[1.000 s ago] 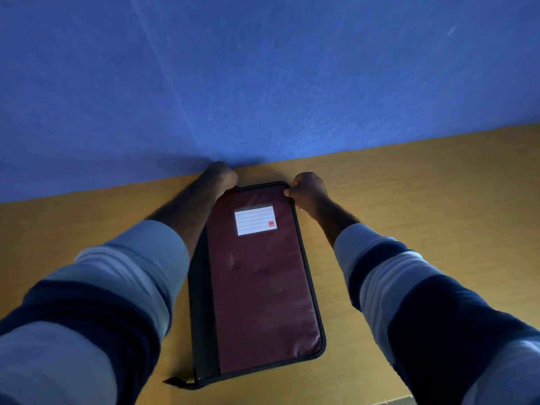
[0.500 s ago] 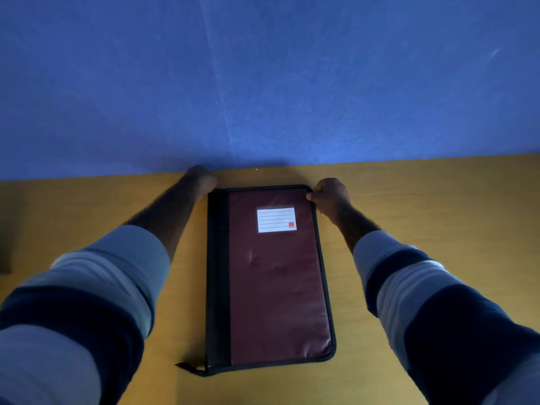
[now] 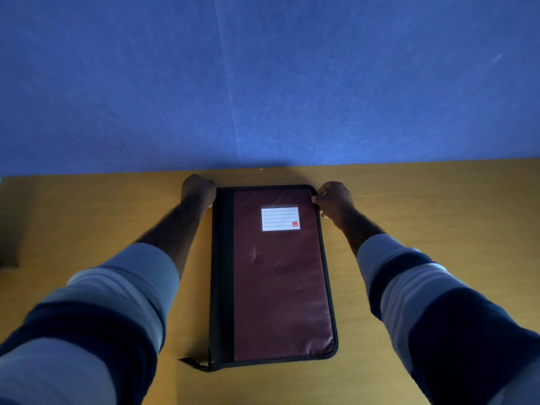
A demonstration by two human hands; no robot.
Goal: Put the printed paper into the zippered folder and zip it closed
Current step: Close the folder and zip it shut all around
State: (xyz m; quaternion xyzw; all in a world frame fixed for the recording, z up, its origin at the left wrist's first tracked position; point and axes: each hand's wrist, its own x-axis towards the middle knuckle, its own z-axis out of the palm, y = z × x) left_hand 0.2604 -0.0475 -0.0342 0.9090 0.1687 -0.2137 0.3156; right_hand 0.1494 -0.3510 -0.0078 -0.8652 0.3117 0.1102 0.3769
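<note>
The zippered folder (image 3: 277,282) lies flat and closed on the wooden table (image 3: 432,217): maroon cover, black spine on its left, a white lined label (image 3: 280,218) near the far end. My left hand (image 3: 198,189) is curled against the folder's far left corner. The fingers of my right hand (image 3: 333,200) pinch the zip edge at the far right corner; the zip pull itself is hidden. A short black zip tail (image 3: 191,363) sticks out at the near left corner. No printed paper is in view.
A blue wall (image 3: 263,83) rises straight from the table's far edge, just beyond both hands. A dark, unclear object (image 3: 8,229) sits at the left border of the view.
The folder has turned from a slant to lie square to me. Both hands have stayed at its far corners, the right one now on the corner's outer side.
</note>
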